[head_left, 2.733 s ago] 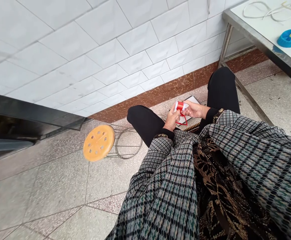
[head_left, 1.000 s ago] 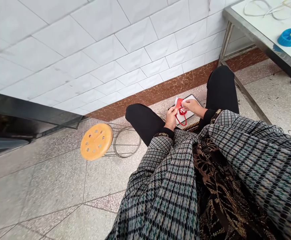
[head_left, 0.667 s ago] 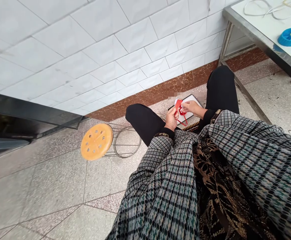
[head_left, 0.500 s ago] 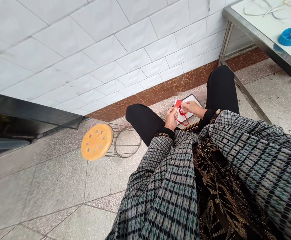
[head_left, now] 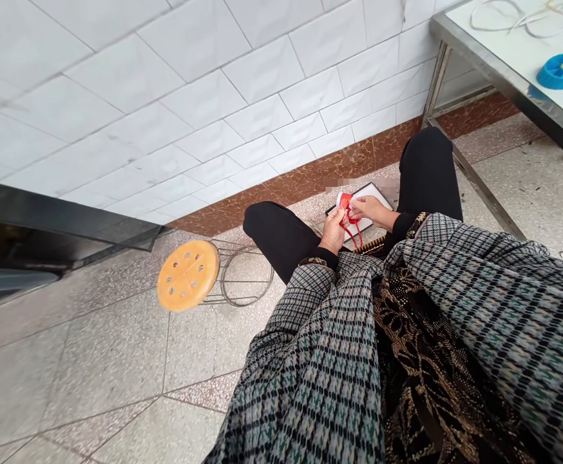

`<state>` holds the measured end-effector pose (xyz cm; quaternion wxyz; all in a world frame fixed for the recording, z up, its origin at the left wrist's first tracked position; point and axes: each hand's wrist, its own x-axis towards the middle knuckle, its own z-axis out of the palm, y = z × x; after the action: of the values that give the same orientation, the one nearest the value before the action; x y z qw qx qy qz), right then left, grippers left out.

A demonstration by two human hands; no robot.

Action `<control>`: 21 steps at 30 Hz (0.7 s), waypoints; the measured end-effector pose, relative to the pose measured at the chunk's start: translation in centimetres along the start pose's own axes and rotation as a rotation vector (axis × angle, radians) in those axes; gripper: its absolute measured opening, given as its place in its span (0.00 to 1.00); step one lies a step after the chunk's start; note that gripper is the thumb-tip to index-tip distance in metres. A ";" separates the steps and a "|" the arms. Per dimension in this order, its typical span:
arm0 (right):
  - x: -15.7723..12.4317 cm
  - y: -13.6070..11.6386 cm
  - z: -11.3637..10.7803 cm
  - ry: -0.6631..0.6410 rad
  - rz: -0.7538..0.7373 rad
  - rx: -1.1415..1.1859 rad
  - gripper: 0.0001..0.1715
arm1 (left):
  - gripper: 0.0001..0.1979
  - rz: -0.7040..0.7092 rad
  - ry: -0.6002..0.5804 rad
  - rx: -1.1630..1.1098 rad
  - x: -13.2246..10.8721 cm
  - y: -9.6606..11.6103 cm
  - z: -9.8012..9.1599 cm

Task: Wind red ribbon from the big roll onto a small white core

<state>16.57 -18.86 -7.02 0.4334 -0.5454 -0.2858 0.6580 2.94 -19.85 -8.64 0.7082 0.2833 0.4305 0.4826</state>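
Observation:
Between my knees, both hands are closed on a red ribbon (head_left: 345, 200) with a white piece along its far edge. My left hand (head_left: 333, 232) pinches it from the near left side. The fingers of my right hand (head_left: 369, 209) are bent together on its right part, close to the left fingertips. Red strands (head_left: 356, 240) hang down below the hands. Exactly how the ribbon passes between the fingers is too small to make out. Behind and below my hands lies a white dark-edged board (head_left: 369, 191), partly hidden by them.
A stool with an orange round seat (head_left: 187, 275) lies tipped over at my left. At the upper right stands a metal-framed table (head_left: 498, 61), carrying a blue round holder (head_left: 562, 72) and pale cords (head_left: 498, 14). A white tiled wall (head_left: 262, 84) rises ahead.
The red ribbon has turned in my fingers, and more of the white piece shows. The hanging red loop now looks like two strands. My hands have shifted only slightly.

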 end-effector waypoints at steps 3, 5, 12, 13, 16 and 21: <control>-0.1 0.0 -0.1 -0.028 -0.006 0.017 0.14 | 0.16 -0.015 0.025 -0.029 0.1 0.0 0.1; 0.0 0.2 -0.2 -0.045 -0.005 0.031 0.15 | 0.17 -0.028 0.051 -0.015 0.2 0.0 0.0; -0.3 -0.3 -0.3 -0.129 0.047 0.073 0.15 | 0.17 -0.032 0.091 0.044 0.3 0.1 -0.3; -0.4 -0.5 -0.3 -0.133 0.057 0.074 0.15 | 0.17 -0.033 0.094 0.054 0.3 0.1 -0.4; -0.7 -0.8 -0.3 -0.141 0.067 0.081 0.17 | 0.19 -0.010 0.096 0.099 0.2 0.1 -0.5; -0.4 -0.5 -0.3 -0.119 0.083 0.146 0.18 | 0.21 0.122 0.122 0.162 -0.1 -0.2 -0.5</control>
<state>17.03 -18.97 -6.48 0.4268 -0.4837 -0.2392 0.7257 2.56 -19.97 -9.02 0.6247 0.3353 0.4925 0.5048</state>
